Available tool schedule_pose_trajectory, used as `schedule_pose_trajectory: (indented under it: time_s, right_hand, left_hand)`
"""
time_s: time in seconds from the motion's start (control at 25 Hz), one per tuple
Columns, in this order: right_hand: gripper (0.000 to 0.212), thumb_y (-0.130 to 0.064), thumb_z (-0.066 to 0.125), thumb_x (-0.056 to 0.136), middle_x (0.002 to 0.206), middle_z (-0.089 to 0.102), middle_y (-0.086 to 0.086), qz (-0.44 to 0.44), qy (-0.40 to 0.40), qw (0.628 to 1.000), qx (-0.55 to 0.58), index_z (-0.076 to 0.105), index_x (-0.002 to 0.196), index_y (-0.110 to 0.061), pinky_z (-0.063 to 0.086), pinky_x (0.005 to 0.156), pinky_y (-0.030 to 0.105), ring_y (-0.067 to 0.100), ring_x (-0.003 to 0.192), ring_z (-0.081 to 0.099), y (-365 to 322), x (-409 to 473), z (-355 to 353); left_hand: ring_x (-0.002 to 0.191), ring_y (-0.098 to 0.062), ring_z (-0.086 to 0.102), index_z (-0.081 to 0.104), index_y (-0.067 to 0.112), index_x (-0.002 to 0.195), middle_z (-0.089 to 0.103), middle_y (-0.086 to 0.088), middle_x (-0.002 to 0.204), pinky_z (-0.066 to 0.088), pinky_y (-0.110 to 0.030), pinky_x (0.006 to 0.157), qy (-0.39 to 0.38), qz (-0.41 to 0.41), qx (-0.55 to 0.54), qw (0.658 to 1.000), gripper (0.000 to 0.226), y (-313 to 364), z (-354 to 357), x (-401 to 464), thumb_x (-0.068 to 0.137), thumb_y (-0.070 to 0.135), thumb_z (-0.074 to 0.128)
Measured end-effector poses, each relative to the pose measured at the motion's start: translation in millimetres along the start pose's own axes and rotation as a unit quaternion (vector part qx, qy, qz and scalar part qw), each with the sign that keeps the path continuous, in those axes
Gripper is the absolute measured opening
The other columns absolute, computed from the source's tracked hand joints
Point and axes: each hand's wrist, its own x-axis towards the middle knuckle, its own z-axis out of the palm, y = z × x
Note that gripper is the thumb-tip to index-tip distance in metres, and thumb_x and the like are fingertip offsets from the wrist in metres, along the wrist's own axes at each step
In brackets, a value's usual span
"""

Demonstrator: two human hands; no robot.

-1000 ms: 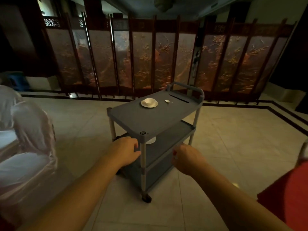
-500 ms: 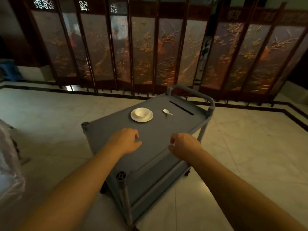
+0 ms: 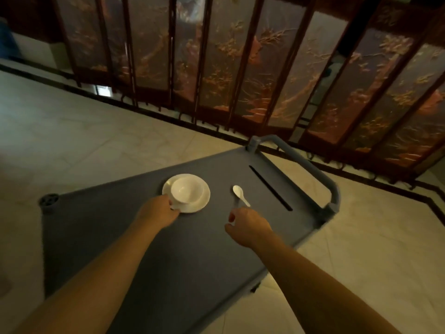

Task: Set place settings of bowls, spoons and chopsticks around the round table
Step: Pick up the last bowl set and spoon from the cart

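A white bowl (image 3: 187,189) sits on a white saucer (image 3: 202,198) on the top of a grey service cart (image 3: 120,237). My left hand (image 3: 157,212) touches the saucer's near left rim, its fingers curled at the edge. To the right lies a white spoon (image 3: 240,195), bowl end away from me. My right hand (image 3: 249,226) hovers just short of the spoon's handle, thumb and fingers parted, holding nothing. A dark pair of chopsticks (image 3: 269,188) lies along the cart's right side.
The cart's grey handle (image 3: 310,165) rises at its far right end. A dark wooden folding screen (image 3: 240,68) with carved panels stands behind the cart. Pale tiled floor (image 3: 72,141) surrounds the cart.
I have stepped up to the cart and both hands have reached forward over its top. The left hand now touches the saucer and the right is close to the spoon.
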Motion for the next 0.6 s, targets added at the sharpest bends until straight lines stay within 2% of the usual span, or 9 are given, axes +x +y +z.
schedule_pose_trajectory:
  time_s: [0.16, 0.32, 0.4, 0.52, 0.6]
  right_hand:
    - [0.027, -0.034, 0.054, 0.091, 0.1, 0.069, 0.006, -0.018, -0.023, 0.999, 0.02, 0.066, 0.107, -0.015, 0.056, 0.079, 0.036, 0.026, 0.091, 0.066, 0, 79, -2]
    - [0.032, -0.031, 0.052, 0.093, 0.114, 0.068, 0.009, -0.042, -0.057, 0.997, 0.043, 0.06, 0.118, -0.013, 0.054, 0.087, 0.038, 0.027, 0.101, 0.065, 1, 136, 13]
    - [0.035, -0.029, 0.051, 0.094, 0.122, 0.065, 0.013, -0.061, -0.079, 0.994, 0.052, 0.055, 0.122, -0.01, 0.05, 0.089, 0.039, 0.03, 0.107, 0.063, 0, 160, 24]
    - [0.042, -0.028, 0.058, 0.091, 0.124, 0.061, 0.013, -0.032, -0.089, 0.987, 0.13, 0.051, 0.129, -0.01, 0.05, 0.085, 0.04, 0.031, 0.108, 0.062, -3, 180, 34]
    - [0.049, -0.027, 0.062, 0.088, 0.123, 0.062, 0.012, 0.005, -0.101, 0.974, 0.202, 0.05, 0.132, -0.011, 0.05, 0.081, 0.037, 0.031, 0.108, 0.063, -5, 187, 43]
  left_hand:
    - [0.087, -0.022, 0.059, 0.062, 0.017, 0.119, 0.067, -0.008, 0.111, 0.047, -0.036, 0.073, 0.019, -0.092, -0.029, 0.995, 0.034, -5, 7, 53, 0.094, 0.04, 0.059]
    - [0.077, -0.013, 0.053, 0.058, 0.014, 0.122, 0.063, -0.007, 0.107, 0.042, -0.032, 0.066, 0.041, -0.139, -0.053, 0.988, 0.032, -14, 17, 83, 0.094, 0.028, 0.062]
    - [0.088, -0.019, 0.059, 0.055, 0.014, 0.13, 0.062, -0.011, 0.121, 0.047, -0.035, 0.072, 0.044, -0.161, -0.072, 0.983, 0.039, -19, 23, 89, 0.094, 0.025, 0.062]
    - [0.115, -0.033, 0.06, 0.048, 0.013, 0.142, 0.056, -0.015, 0.137, 0.052, -0.044, 0.091, 0.041, -0.198, -0.092, 0.975, 0.053, -23, 29, 91, 0.093, 0.025, 0.064]
    - [0.118, -0.032, 0.06, 0.049, 0.013, 0.143, 0.058, -0.014, 0.137, 0.052, -0.044, 0.095, 0.034, -0.211, -0.088, 0.973, 0.053, -25, 35, 93, 0.094, 0.023, 0.064]
